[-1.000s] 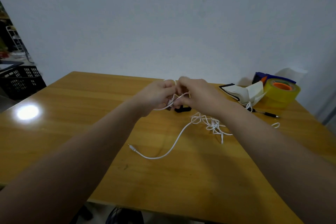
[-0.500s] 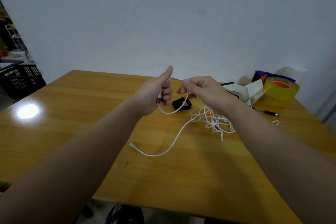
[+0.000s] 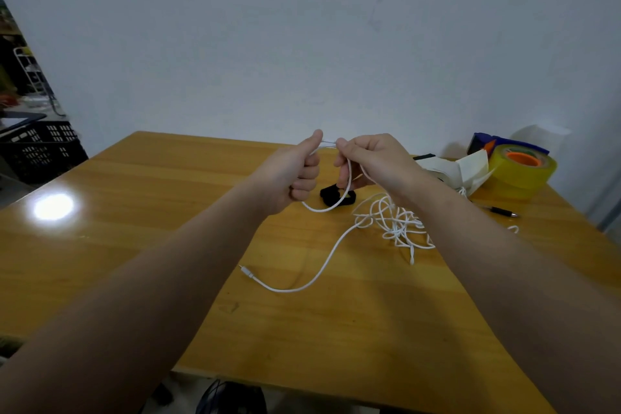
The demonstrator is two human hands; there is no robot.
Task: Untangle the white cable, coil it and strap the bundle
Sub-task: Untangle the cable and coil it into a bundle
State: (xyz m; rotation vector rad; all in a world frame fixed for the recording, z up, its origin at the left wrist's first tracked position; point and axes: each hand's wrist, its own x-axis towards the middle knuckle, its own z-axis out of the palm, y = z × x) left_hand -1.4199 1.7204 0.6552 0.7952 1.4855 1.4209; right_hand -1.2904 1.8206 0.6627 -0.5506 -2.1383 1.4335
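Note:
A thin white cable (image 3: 391, 220) lies in a loose tangle on the wooden table (image 3: 134, 212), right of centre. One free end with a small plug trails toward me. My left hand (image 3: 292, 175) and my right hand (image 3: 369, 161) are raised above the table, each pinching the cable, with a short stretch taut between thumb tips and one loop hanging below them. A black strap (image 3: 331, 196) lies on the table under that loop, partly hidden by my right hand.
At the back right stand a yellow tape roll (image 3: 521, 171), a blue object (image 3: 484, 144) and folded white paper (image 3: 460, 171). A black pen (image 3: 502, 211) lies near the right edge. A dark crate (image 3: 40, 148) stands on the floor beyond the left corner.
Both hands have lifted off the table with the cable. A loop now hangs between them, and the black strap has come into view beneath it.

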